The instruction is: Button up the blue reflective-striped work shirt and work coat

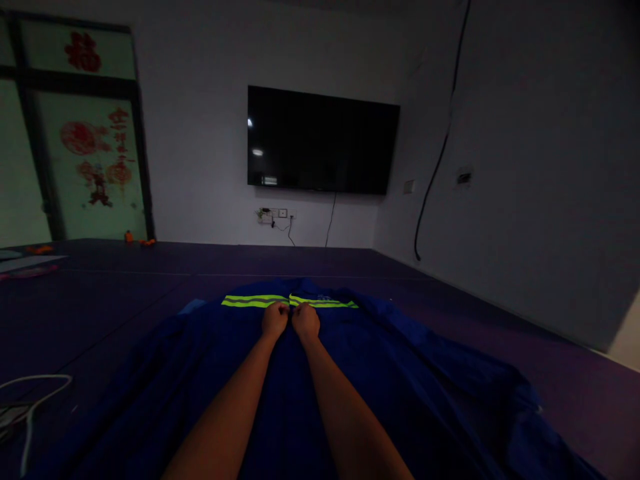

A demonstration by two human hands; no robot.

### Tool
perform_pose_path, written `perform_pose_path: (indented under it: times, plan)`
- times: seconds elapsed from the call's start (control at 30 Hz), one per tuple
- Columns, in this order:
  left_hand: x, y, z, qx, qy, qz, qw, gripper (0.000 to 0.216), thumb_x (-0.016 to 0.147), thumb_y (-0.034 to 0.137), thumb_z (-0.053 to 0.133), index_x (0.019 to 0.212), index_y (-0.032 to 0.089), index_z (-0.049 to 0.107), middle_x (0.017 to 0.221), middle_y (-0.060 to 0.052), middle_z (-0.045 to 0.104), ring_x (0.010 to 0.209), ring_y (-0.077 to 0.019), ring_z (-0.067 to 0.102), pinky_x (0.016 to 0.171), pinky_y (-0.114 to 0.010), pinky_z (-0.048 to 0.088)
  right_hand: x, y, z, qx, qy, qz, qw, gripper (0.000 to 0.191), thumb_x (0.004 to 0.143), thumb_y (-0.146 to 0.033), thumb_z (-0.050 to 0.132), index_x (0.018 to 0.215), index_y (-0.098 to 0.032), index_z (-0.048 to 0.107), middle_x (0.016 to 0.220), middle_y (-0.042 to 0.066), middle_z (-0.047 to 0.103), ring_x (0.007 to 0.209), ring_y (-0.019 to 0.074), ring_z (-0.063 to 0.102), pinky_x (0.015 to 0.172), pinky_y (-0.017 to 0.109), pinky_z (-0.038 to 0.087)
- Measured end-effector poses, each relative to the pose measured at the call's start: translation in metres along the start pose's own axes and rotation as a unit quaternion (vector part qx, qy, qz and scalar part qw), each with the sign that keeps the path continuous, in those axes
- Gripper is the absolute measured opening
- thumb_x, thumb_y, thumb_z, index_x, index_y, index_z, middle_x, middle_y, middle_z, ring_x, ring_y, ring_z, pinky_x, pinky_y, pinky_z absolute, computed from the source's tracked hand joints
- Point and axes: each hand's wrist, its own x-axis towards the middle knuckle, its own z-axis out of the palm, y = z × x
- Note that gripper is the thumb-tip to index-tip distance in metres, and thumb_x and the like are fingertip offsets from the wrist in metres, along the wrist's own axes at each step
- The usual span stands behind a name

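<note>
A dark blue work jacket [400,373] lies spread out on the purple floor in front of me. A yellow-green reflective stripe [250,301] runs across its far part, split at the middle. My left hand [275,318] and my right hand [305,320] sit side by side at that split, both with fingers closed, pinching the jacket's front edges just below the stripe. Both forearms stretch out over the blue cloth toward the hands.
A black screen [323,140] hangs on the white wall ahead, with a socket and cables [275,217] below it. A glass door with red decorations [95,153] stands at the left. White cables [30,400] lie on the purple floor [125,287] at the left.
</note>
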Motion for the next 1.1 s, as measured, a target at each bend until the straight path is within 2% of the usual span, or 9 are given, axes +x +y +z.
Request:
perform_pose_path:
  times: [0.33, 0.77, 0.93, 1.1]
  plan:
    - [0.001, -0.0028, 0.0019, -0.013, -0.006, 0.013, 1.0, 0.014, 0.073, 0.011, 0.052, 0.073, 0.015, 0.065, 0.079, -0.003, 0.067, 0.075, -0.013, 0.06, 0.07, -0.024, 0.044, 0.0026, 0.0041, -0.0006, 0.027, 0.004, -0.012, 1.0, 0.02, 0.077, -0.019, 0.048, 0.09, -0.019, 0.064, 0.088, 0.006, 0.067, 0.085, 0.0168, 0.061, 0.065, 0.021, 0.04]
    - [0.0007, 0.0008, 0.0013, 0.038, -0.044, 0.005, 0.998, 0.024, 0.071, 0.01, 0.055, 0.092, 0.015, 0.065, 0.099, -0.008, 0.066, 0.091, -0.0162, 0.059, 0.081, -0.026, 0.043, 0.006, 0.0053, 0.0016, 0.04, -0.002, -0.024, 0.999, 0.018, 0.073, -0.017, 0.05, 0.084, -0.021, 0.064, 0.081, 0.004, 0.067, 0.08, 0.0159, 0.06, 0.06, 0.021, 0.037]
    - [0.0014, -0.0004, 0.0013, 0.041, -0.067, 0.001, 0.997, 0.022, 0.072, 0.011, 0.054, 0.089, 0.015, 0.066, 0.095, -0.008, 0.067, 0.088, -0.0173, 0.06, 0.078, -0.027, 0.044, 0.0078, 0.0068, 0.0049, 0.046, 0.004, -0.03, 0.998, 0.019, 0.073, -0.018, 0.052, 0.087, -0.021, 0.063, 0.084, 0.004, 0.067, 0.08, 0.0158, 0.06, 0.06, 0.021, 0.037]
    - [0.004, -0.0053, 0.0037, 0.001, -0.05, 0.017, 0.999, 0.027, 0.07, 0.008, 0.054, 0.093, 0.016, 0.066, 0.1, -0.008, 0.066, 0.093, -0.0168, 0.06, 0.083, -0.027, 0.044, 0.0097, 0.0077, 0.0059, 0.056, 0.005, -0.034, 0.998, 0.02, 0.076, -0.016, 0.049, 0.089, -0.021, 0.063, 0.085, 0.004, 0.067, 0.082, 0.0146, 0.06, 0.063, 0.02, 0.037]
